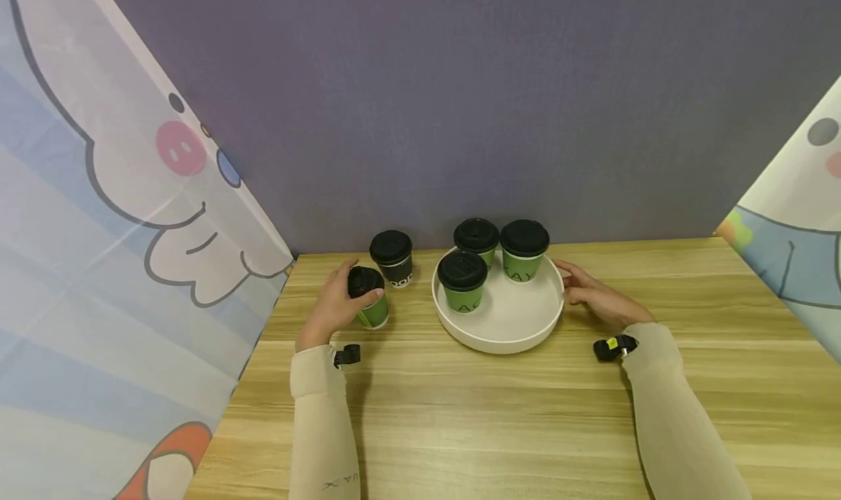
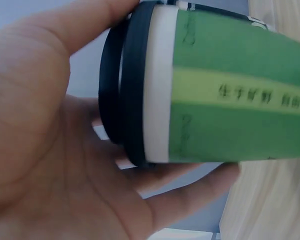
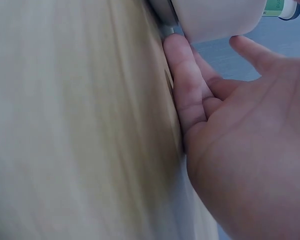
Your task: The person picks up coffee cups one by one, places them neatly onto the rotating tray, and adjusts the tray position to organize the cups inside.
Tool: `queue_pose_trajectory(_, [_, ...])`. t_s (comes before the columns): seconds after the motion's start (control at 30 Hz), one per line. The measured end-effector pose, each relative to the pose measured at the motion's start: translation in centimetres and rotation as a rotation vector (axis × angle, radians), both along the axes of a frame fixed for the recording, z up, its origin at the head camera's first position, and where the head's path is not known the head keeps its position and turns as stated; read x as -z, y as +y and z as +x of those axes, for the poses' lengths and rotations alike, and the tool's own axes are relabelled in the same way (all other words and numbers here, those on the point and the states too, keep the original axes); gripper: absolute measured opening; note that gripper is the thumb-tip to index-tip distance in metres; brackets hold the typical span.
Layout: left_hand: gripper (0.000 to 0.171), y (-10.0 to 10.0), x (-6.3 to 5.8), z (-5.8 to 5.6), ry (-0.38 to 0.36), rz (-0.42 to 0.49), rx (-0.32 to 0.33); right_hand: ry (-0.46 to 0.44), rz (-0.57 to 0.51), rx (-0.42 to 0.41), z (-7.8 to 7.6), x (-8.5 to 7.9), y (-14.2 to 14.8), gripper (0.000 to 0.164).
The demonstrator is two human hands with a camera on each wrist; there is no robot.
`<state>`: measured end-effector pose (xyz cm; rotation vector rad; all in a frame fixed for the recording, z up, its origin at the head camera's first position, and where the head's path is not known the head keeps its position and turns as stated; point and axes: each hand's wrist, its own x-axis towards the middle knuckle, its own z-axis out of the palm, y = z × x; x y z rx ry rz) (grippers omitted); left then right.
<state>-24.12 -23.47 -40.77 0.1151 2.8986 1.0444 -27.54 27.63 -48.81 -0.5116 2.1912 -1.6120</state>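
Observation:
In the head view, my left hand (image 1: 333, 305) holds a green paper cup (image 1: 374, 314) with a black lid, at the left of the table. Its thumb lies on the near side of the lid (image 2: 132, 85) and the fingers pass behind it. The cup stands upright. My right hand (image 1: 601, 299) touches the right wall of a round white tray (image 1: 502, 345); in the right wrist view its fingertips meet the tray wall (image 3: 220, 22) low against the table. Three lidded green cups stand in the tray: one in front (image 1: 463, 301), one behind (image 1: 485, 255) and one at right (image 1: 522, 266).
A black paper cup (image 1: 397, 272) with a black lid stands just behind and right of the left-hand cup. The wooden table (image 1: 486, 420) ends at a grey upright panel (image 1: 460, 106). Cartoon-printed sheets hang on the left (image 1: 79, 266) and right (image 1: 801, 259).

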Motion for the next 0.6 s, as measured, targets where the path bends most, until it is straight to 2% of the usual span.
queue_pose_trajectory(0.23, [0.112, -0.22, -0.07, 0.03, -0.039, -0.007, 0.012, 0.022, -0.005, -0.014, 0.22, 0.12, -0.05, 0.085])
queue_pose_trajectory(0.47, [0.111, -0.05, -0.19, 0.03, -0.024, -0.023, -0.010, 0.005, -0.028, -0.007, 0.24, 0.18, -0.07, 0.083])
queue_pose_trajectory(0.6, [0.109, 0.20, -0.42, 0.14, -0.008, 0.000, -0.009, 0.002, -0.016, 0.022, 0.09, 0.13, -0.10, 0.073])
